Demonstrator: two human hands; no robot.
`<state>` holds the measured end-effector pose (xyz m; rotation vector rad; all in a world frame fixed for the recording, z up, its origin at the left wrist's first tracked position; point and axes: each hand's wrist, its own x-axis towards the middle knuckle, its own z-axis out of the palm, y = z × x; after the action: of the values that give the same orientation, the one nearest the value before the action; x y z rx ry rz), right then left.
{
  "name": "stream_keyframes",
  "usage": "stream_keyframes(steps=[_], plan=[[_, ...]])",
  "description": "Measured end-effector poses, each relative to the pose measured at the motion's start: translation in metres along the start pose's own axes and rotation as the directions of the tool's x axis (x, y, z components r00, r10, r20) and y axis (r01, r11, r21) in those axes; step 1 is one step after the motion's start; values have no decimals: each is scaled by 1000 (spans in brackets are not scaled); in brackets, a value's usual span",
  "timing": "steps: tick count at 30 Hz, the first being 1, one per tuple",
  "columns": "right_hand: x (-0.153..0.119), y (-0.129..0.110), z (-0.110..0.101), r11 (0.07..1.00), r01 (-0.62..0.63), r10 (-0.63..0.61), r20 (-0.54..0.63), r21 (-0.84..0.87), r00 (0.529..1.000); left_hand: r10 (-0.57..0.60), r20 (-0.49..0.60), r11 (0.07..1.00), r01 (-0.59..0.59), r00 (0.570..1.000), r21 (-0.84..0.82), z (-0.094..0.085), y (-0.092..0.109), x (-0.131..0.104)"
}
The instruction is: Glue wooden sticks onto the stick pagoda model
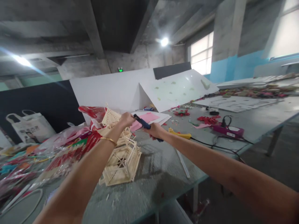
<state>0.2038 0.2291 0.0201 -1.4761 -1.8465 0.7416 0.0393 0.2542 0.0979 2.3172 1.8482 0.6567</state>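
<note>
A pale wooden stick model (pixel 122 161) rests on the table, its pointed roof rising behind my left forearm. My left hand (pixel 127 119) is at the upper part of the model, fingers drawn together; what they hold, if anything, is too small to tell. Just to its right, my right hand (pixel 157 130) is closed round a dark blue tool (pixel 143 122), whose narrow end points toward my left hand. Pink and white paper sheets (pixel 149 117) lie behind the tool.
Plastic-wrapped red sticks and bags (pixel 67 155) cover the left side. A yellow glue gun (pixel 181 134) with a black cord, a white stick (pixel 183 163) and a purple power strip (pixel 230 131) lie to the right. White boards (pixel 112 88) stand behind.
</note>
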Motion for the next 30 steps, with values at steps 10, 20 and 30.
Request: stream_keyframes(steps=[10, 20, 30], plan=[[-12, -27, -1, 995, -24, 26, -23, 101, 999, 108, -210, 965, -51, 972, 259, -4, 3, -3], [22, -19, 2, 996, -34, 23, -125, -86, 992, 117, -210, 956, -52, 971, 290, 15, -3, 2], [21, 1, 14, 995, -80, 74, -78, -67, 994, 92, -117, 991, -80, 989, 110, -7, 0, 21]])
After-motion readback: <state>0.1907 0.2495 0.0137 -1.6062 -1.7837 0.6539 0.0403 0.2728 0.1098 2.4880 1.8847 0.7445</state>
